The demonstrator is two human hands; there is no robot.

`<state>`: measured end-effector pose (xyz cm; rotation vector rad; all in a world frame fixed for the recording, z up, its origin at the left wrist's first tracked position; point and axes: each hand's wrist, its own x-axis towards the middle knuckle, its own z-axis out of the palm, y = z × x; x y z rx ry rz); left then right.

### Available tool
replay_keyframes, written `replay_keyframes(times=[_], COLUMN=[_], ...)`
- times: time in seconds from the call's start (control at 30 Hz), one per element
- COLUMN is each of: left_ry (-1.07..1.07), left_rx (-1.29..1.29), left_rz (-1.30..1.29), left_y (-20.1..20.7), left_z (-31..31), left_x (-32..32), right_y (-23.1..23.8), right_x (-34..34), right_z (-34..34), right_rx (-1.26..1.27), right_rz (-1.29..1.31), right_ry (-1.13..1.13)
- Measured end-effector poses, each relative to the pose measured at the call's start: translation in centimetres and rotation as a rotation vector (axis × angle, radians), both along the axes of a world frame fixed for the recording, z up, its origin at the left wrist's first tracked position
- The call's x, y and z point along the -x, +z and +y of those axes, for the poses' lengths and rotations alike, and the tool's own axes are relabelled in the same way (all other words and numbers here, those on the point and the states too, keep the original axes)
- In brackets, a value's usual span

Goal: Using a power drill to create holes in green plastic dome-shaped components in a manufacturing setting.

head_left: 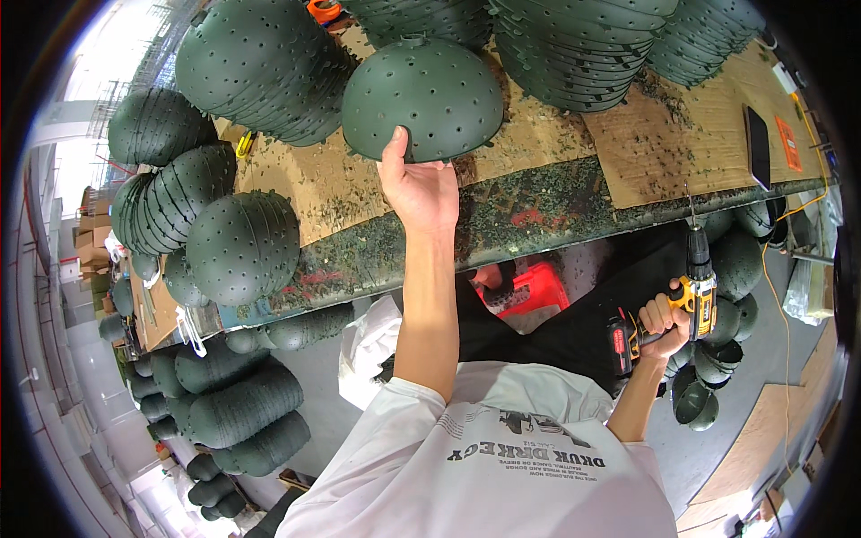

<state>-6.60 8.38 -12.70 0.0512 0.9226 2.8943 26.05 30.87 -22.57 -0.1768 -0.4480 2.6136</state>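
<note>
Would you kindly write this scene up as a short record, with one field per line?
Left hand: the left hand holds a green dome by its near rim, thumb on the outside
Right hand: the right hand grips a yellow-and-black drill, its bit pointing away from the person, apart from the dome
Table: cardboard strewn with dark scraps
Beyond the held dome: stacks of green domes
Table's right end: black phone, orange card

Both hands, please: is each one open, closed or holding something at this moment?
Left hand: holding the green perforated dome at its rim, thumb outside.
Right hand: closed around the handle of the yellow-black drill.
</note>
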Motion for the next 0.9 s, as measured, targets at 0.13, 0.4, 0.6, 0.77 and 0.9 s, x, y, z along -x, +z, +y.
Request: replay_keyframes(times=[0.13,0.4,0.6,0.77,0.9], left_ry=[0.020,-0.026,0.025,-0.043,-0.152], left_rx=[0.114,0.394,0.394,0.344,0.342], left_rz=[0.027,-0.162,-0.127,-0.073,-0.120], left_y=[0.2,-0.8,-1.8,-2.2,-2.6], left_z=[0.3,-3.9,-8.8,-11.5,-13.7], left_x=[-0.5,-1.9,-1.2,-0.5,0.6], right_y=[0.1,-0.1,-0.1,0.0,-0.2], right_x=[0.0,0.0,-0.2,-0.2,-0.4], right_z=[0.0,0.0,-0.1,0.0,0.1], right_rx=[-0.004,0.008,0.013,0.013,0.017], right_rz=[-0.012,0.011,0.011,0.039,0.051], right_ry=[0.003,0.008,0.002,0.006,0.007])
